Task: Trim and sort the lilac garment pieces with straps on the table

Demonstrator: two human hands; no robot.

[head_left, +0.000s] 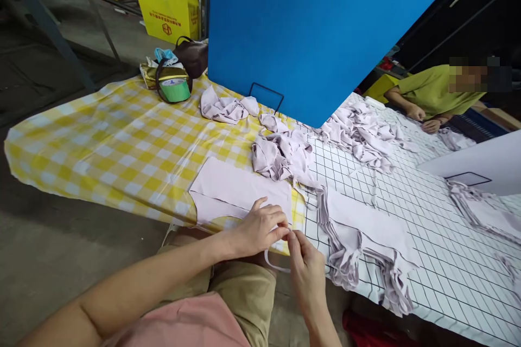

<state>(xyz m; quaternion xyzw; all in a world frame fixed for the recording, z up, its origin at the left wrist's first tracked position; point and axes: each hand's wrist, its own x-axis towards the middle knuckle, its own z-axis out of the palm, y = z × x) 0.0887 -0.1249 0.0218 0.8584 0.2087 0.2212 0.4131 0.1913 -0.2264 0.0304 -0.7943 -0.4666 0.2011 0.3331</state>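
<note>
A pale lilac fabric piece (pixel 244 184) lies flat on the checked cloth, with a slit-like seam along it. My left hand (pixel 260 227) rests over its near right edge, thumb and forefinger pinched together and the other fingers bent. Fingertip to fingertip with it, my right hand (pixel 307 265) is closed in a pinch too. A thin pale strap (pixel 277 268) runs from the pinch and hangs in a loop below, past the table edge. The exact bit between the fingertips is hidden.
A layered fabric stack (pixel 366 217) lies to the right, crumpled pieces (pixel 280 154) behind. A blue panel (pixel 301 27) stands across the table. Green tape (pixel 175 89) sits at the far left beside a dark bag (pixel 193 57). A co-worker (pixel 439 92) leans at the far right.
</note>
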